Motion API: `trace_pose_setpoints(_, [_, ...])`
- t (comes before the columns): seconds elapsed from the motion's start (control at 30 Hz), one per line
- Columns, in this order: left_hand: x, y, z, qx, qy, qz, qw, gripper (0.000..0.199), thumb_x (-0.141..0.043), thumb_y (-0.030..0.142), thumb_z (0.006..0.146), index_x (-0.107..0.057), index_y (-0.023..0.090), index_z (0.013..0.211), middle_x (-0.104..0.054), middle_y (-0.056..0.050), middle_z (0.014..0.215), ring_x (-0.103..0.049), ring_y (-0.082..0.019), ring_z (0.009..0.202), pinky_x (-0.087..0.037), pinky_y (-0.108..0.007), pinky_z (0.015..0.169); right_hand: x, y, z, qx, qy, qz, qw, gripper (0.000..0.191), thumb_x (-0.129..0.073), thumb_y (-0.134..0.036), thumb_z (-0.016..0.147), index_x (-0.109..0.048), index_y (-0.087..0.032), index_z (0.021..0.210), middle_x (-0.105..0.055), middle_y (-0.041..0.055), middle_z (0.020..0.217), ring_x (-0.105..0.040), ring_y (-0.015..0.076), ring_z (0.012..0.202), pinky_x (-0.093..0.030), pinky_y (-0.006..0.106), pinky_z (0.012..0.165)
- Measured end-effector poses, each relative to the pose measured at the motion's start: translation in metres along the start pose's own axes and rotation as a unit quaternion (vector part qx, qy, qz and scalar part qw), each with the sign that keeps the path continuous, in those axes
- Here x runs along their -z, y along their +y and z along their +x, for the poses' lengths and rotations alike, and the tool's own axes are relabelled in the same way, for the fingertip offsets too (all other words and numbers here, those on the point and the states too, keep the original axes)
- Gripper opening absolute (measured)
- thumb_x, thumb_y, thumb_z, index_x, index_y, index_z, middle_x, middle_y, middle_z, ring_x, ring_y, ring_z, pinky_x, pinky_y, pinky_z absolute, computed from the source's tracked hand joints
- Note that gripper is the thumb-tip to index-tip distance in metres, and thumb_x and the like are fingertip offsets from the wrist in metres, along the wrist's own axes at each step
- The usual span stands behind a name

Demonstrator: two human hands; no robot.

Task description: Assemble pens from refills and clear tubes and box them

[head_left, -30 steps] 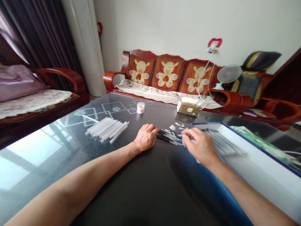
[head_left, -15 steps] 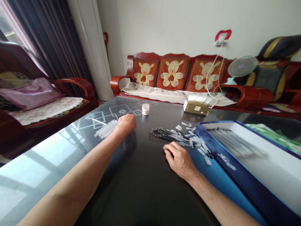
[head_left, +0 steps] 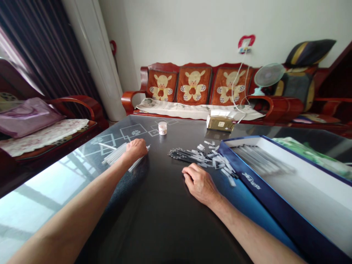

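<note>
My left hand [head_left: 136,149] is closed over a translucent white pen barrel [head_left: 135,164], which sticks out on both sides of it. Beside and under that hand lies a pile of similar barrels [head_left: 114,156]. My right hand [head_left: 202,183] rests on the dark table, fingers curled inward, and nothing shows in them. Just beyond it is a bundle of thin pen refills [head_left: 183,154] with metal-looking tips. Small clear pen caps [head_left: 220,160] are scattered to their right, some against the blue box.
The open blue box [head_left: 247,176] holds a row of finished-looking pens [head_left: 261,159] at its far end. A small white tub [head_left: 162,128] and a tissue pack [head_left: 220,123] stand farther back. Green plastic packaging [head_left: 310,154] lies behind the box. A wooden sofa [head_left: 128,99] borders the table.
My left hand has moved left and slightly down over the pile, and a barrel now shows at its right side. My right hand keeps its pose; the whole view has shifted a little.
</note>
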State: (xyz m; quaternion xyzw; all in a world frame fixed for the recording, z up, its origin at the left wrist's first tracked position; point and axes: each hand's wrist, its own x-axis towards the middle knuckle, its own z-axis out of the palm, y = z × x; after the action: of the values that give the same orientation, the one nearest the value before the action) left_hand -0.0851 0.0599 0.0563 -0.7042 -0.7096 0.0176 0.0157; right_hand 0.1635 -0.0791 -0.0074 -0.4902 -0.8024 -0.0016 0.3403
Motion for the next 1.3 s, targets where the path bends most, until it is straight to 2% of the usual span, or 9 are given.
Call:
trace_pose_setpoints(0.23, [0.002,0.047,-0.022,-0.129,0.081,-0.009,0.988,0.029,-0.043,0.025,0.087,-0.066,0.011,0.098,-0.07,-0.016,0.09,-0.068,-0.025,0.088,-0.051,-0.032,0.077,0.003,0.021,0.004,-0.05,0.113,-0.041,0.991,0.022,-0.047,-0.013,0.087,-0.066,-0.019,0.095,-0.064,0.0079,0.094,-0.06,0.0207,0.092,-0.047,0.033,0.086])
trace_pose_setpoints(0.37, [-0.018,0.074,-0.041,-0.259,0.105,-0.049,0.959,0.031,-0.037,0.03,0.095,-0.06,0.014,0.105,-0.066,-0.012,0.096,-0.066,-0.021,0.085,-0.051,-0.031,0.077,0.005,0.032,0.006,-0.071,0.07,-0.137,0.985,0.023,-0.05,-0.016,0.086,-0.068,-0.018,0.101,-0.064,0.0103,0.099,-0.056,0.024,0.093,-0.043,0.037,0.084])
trace_pose_setpoints(0.47, [-0.033,0.074,-0.047,-0.321,0.117,-0.081,0.936,0.028,-0.04,0.027,0.094,-0.062,0.015,0.106,-0.064,-0.01,0.098,-0.065,-0.02,0.086,-0.052,-0.029,0.075,0.005,0.032,0.005,-0.087,0.04,-0.167,0.981,0.021,-0.051,-0.018,0.087,-0.069,-0.019,0.097,-0.064,0.0099,0.096,-0.055,0.024,0.089,-0.041,0.037,0.08])
trace_pose_setpoints(0.63, [-0.037,0.066,-0.034,-0.273,0.156,-0.286,0.905,0.036,-0.043,0.019,0.089,-0.062,0.019,0.12,-0.068,-0.005,0.09,-0.065,-0.016,0.08,-0.052,-0.026,0.077,0.004,0.03,0.004,-0.096,0.04,-0.166,0.981,0.016,-0.054,-0.018,0.086,-0.069,-0.02,0.084,-0.063,0.0085,0.088,-0.054,0.0227,0.085,-0.039,0.035,0.077])
trace_pose_setpoints(0.77, [-0.032,0.073,-0.026,-0.124,0.054,-0.477,0.868,0.037,-0.037,0.018,0.089,-0.063,0.014,0.116,-0.07,-0.004,0.079,-0.068,-0.014,0.07,-0.052,-0.021,0.062,0.003,0.032,0.004,-0.092,0.047,-0.151,0.983,0.015,-0.054,-0.017,0.085,-0.069,-0.021,0.084,-0.063,0.0073,0.086,-0.054,0.0217,0.083,-0.039,0.034,0.076])
trace_pose_setpoints(0.87, [-0.03,0.074,-0.03,-0.111,0.038,-0.407,0.906,0.038,-0.039,0.016,0.088,-0.064,0.015,0.117,-0.073,-0.006,0.085,-0.069,-0.015,0.077,-0.053,-0.022,0.068,0.003,0.033,0.005,-0.092,0.045,-0.145,0.984,0.016,-0.054,-0.017,0.085,-0.07,-0.022,0.084,-0.064,0.0067,0.087,-0.055,0.0214,0.084,-0.039,0.034,0.077])
trace_pose_setpoints(1.07, [-0.012,0.059,-0.043,-0.199,0.057,-0.081,0.975,0.029,-0.045,0.026,0.087,-0.073,0.021,0.09,-0.071,-0.009,0.081,-0.069,-0.025,0.086,-0.051,-0.034,0.08,0.006,0.03,0.005,-0.078,0.044,-0.141,0.986,0.01,-0.06,-0.02,0.083,-0.069,-0.022,0.08,-0.064,0.0061,0.088,-0.054,0.0213,0.085,-0.038,0.034,0.077])
trace_pose_setpoints(1.17, [0.001,0.05,-0.044,-0.293,0.046,-0.039,0.954,0.029,-0.048,0.019,0.083,-0.073,0.022,0.098,-0.07,-0.009,0.095,-0.067,-0.024,0.088,-0.05,-0.032,0.08,0.007,0.029,0.005,-0.073,0.039,-0.134,0.987,0.01,-0.059,-0.019,0.083,-0.069,-0.022,0.081,-0.064,0.0056,0.089,-0.054,0.0207,0.085,-0.038,0.034,0.078])
trace_pose_setpoints(1.3, [0.008,0.042,-0.043,-0.442,-0.009,-0.089,0.892,0.032,-0.059,0.016,0.074,-0.072,0.026,0.102,-0.067,-0.004,0.102,-0.063,-0.019,0.093,-0.047,-0.026,0.085,0.008,0.029,0.005,-0.066,0.031,-0.124,0.99,0.011,-0.058,-0.019,0.084,-0.069,-0.022,0.083,-0.064,0.0054,0.09,-0.055,0.0204,0.085,-0.038,0.034,0.079])
